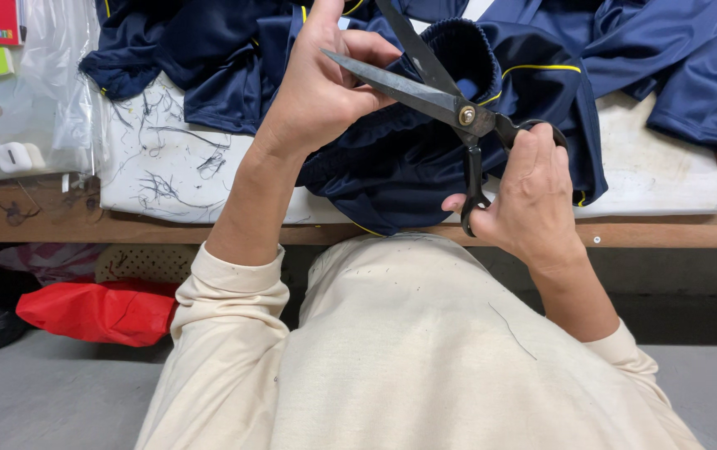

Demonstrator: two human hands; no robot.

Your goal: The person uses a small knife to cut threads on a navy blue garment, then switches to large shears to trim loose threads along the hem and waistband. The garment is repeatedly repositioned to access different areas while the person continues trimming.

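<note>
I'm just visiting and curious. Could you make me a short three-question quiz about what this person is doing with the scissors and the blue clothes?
1. True or false: the scissors have their blades spread open.
2. Which hand has its fingers through the scissor handles? A) left hand B) right hand
3. What colour is the thin piping on the navy garment lying on the white pad?

Key
1. True: the two blades form an open V.
2. B: the right hand works the handles, while the left hand pinches the fabric near the blades.
3. Yellow.
</note>
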